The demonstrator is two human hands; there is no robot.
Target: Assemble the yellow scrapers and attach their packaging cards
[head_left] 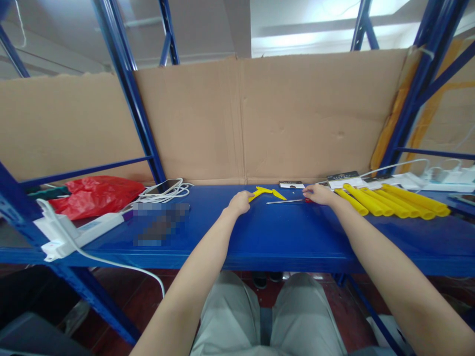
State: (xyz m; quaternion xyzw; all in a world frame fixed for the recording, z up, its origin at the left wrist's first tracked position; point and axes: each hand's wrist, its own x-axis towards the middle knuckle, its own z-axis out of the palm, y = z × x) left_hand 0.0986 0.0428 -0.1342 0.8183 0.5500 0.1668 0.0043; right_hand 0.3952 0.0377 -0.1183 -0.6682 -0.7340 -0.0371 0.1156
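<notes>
My left hand is closed on one end of a yellow plastic piece, whose thin, angled arms reach to the right just above the blue shelf. My right hand has its fingers closed around the red handle of a screwdriver. The metal shaft points left, toward the yellow piece, and lies low over the shelf surface. Much of the handle is hidden by the fingers. Behind the hands, a small black-and-white box lies near the cardboard, with tiny bits in front of it.
Several yellow tubes lie side by side at right. Leftward are a white power strip, a red plastic bag, a coiled white cable and a blurred dark object. A cardboard sheet walls the back of the blue shelf.
</notes>
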